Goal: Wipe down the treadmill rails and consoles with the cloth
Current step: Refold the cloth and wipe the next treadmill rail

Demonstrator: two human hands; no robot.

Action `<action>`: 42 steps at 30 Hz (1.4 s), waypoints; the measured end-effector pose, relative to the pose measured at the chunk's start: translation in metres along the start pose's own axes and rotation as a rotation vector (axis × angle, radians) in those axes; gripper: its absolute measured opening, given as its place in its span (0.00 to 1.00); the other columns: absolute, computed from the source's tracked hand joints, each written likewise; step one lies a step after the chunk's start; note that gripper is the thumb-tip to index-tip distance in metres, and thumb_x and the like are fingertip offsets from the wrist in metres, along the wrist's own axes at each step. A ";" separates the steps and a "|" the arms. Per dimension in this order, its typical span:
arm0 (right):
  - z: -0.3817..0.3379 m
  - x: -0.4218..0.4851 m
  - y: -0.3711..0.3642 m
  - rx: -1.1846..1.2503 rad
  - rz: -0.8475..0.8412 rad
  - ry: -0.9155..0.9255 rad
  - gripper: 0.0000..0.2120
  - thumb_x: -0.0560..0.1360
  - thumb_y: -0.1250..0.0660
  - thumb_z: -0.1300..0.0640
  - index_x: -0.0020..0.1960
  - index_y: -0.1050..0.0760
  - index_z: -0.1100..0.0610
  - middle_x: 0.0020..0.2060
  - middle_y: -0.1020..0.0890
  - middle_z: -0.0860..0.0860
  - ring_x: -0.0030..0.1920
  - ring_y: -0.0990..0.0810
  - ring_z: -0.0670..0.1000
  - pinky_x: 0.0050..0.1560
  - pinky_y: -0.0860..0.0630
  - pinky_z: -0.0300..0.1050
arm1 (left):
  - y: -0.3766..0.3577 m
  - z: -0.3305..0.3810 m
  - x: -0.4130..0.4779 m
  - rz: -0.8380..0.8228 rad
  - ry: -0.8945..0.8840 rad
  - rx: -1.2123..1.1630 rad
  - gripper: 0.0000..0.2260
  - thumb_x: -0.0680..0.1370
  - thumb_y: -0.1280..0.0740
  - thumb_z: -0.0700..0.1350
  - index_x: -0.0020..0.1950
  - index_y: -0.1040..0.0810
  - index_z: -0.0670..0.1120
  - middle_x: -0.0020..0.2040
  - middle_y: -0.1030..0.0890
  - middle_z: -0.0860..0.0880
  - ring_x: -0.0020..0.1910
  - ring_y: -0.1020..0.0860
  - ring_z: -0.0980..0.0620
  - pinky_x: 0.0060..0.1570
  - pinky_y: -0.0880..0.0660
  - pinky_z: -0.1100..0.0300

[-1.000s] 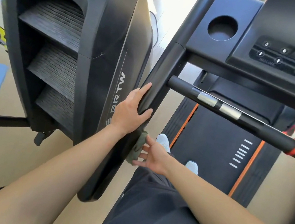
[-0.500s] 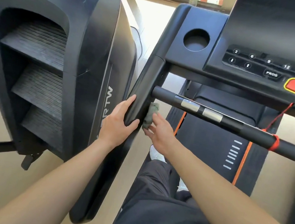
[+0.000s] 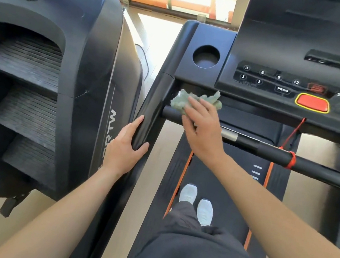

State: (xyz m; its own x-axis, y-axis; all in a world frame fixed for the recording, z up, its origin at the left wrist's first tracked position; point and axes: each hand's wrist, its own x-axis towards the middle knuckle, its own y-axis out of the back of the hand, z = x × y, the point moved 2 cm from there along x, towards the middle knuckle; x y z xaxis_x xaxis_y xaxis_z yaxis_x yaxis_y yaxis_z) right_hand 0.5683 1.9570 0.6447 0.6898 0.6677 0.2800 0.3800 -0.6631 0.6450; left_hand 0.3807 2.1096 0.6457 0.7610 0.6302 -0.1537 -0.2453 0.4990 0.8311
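Note:
I stand on a black treadmill. My left hand (image 3: 126, 146) grips its slanted left side rail (image 3: 152, 108). My right hand (image 3: 203, 127) holds a crumpled pale green cloth (image 3: 193, 102) against the left end of the horizontal crossbar (image 3: 273, 151), just below the console's front edge. The console (image 3: 284, 85) has numbered buttons, a PROG key and a red stop button (image 3: 312, 102). A round cup holder (image 3: 206, 56) sits at its left.
A large black stair-climber machine (image 3: 43, 85) stands close on the left, almost touching the side rail. A red safety cord (image 3: 291, 135) hangs from the console and is tied to the crossbar. My feet in white shoes (image 3: 197, 203) rest on the belt (image 3: 227, 195) with orange stripes.
My right hand has carried the cloth up from the lower side rail to the crossbar's left end. My left hand has stayed on the side rail. The view has tilted upward.

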 end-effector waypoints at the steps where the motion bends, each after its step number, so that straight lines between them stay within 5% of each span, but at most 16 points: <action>1: 0.007 -0.002 -0.009 -0.137 -0.047 0.048 0.16 0.81 0.40 0.52 0.61 0.18 0.56 0.66 0.20 0.56 0.66 0.26 0.64 0.68 0.30 0.59 | 0.000 0.001 0.000 0.002 0.000 0.000 0.35 0.78 0.29 0.51 0.81 0.42 0.63 0.76 0.29 0.56 0.69 0.26 0.52 0.65 0.30 0.57; 5: 0.028 -0.022 -0.024 -0.479 -0.296 0.150 0.18 0.81 0.42 0.50 0.68 0.23 0.50 0.71 0.27 0.57 0.68 0.28 0.66 0.67 0.31 0.64 | 0.000 0.003 -0.002 0.005 0.001 0.012 0.34 0.79 0.29 0.52 0.81 0.42 0.61 0.76 0.29 0.54 0.68 0.24 0.50 0.62 0.28 0.56; 11: 0.055 -0.048 0.013 -0.555 -0.227 0.122 0.17 0.80 0.35 0.56 0.69 0.23 0.52 0.72 0.27 0.57 0.71 0.29 0.64 0.71 0.33 0.60 | -0.009 0.000 -0.003 -0.031 0.029 0.094 0.35 0.81 0.33 0.53 0.82 0.50 0.62 0.80 0.36 0.49 0.74 0.30 0.44 0.65 0.27 0.42; 14: 0.071 -0.068 0.039 -0.559 -0.219 0.083 0.17 0.80 0.33 0.56 0.69 0.24 0.53 0.73 0.28 0.57 0.72 0.30 0.63 0.73 0.34 0.60 | -0.015 0.001 0.001 0.054 -0.007 0.164 0.35 0.79 0.30 0.50 0.82 0.43 0.54 0.80 0.37 0.43 0.77 0.36 0.40 0.71 0.32 0.37; 19: 0.087 -0.093 0.071 -0.621 -0.202 -0.036 0.18 0.79 0.31 0.60 0.68 0.23 0.56 0.72 0.26 0.58 0.72 0.29 0.63 0.72 0.32 0.61 | -0.052 0.063 0.021 0.136 -0.346 0.105 0.31 0.75 0.29 0.46 0.77 0.31 0.45 0.79 0.34 0.41 0.79 0.39 0.39 0.75 0.39 0.42; 25: 0.104 -0.119 0.108 -0.712 -0.173 -0.073 0.18 0.77 0.32 0.61 0.67 0.23 0.57 0.70 0.24 0.58 0.68 0.26 0.62 0.73 0.33 0.60 | -0.120 0.151 0.048 -0.130 -0.647 0.080 0.27 0.76 0.30 0.50 0.75 0.28 0.47 0.75 0.28 0.43 0.75 0.33 0.38 0.72 0.34 0.41; 30: 0.128 -0.149 0.149 -0.797 -0.205 -0.078 0.22 0.80 0.46 0.58 0.70 0.25 0.58 0.72 0.26 0.58 0.69 0.27 0.62 0.76 0.38 0.58 | -0.166 0.199 0.043 -0.281 -0.782 0.202 0.26 0.80 0.33 0.52 0.77 0.30 0.47 0.76 0.29 0.43 0.76 0.33 0.39 0.73 0.34 0.41; 35: 0.150 -0.168 0.181 -0.755 -0.192 -0.130 0.22 0.80 0.47 0.58 0.70 0.25 0.58 0.71 0.25 0.58 0.69 0.27 0.61 0.76 0.38 0.57 | -0.183 0.221 0.032 -0.211 -0.764 0.253 0.18 0.79 0.33 0.54 0.69 0.23 0.53 0.63 0.18 0.53 0.60 0.21 0.47 0.60 0.31 0.48; 42: 0.178 -0.184 0.224 -0.682 -0.063 -0.173 0.21 0.78 0.47 0.60 0.66 0.23 0.60 0.65 0.21 0.57 0.64 0.24 0.61 0.70 0.30 0.57 | -0.190 0.235 0.025 -0.177 -0.573 0.212 0.16 0.74 0.35 0.52 0.61 0.21 0.54 0.54 0.17 0.53 0.55 0.21 0.46 0.63 0.34 0.51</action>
State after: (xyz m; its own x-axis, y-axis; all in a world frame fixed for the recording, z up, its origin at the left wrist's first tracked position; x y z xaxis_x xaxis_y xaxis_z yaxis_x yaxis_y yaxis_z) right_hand 0.6363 1.6253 0.6109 0.7888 0.5968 0.1470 -0.0095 -0.2273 0.9738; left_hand 0.5878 1.8910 0.6093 0.9942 0.1015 -0.0366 -0.0072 0.4009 0.9161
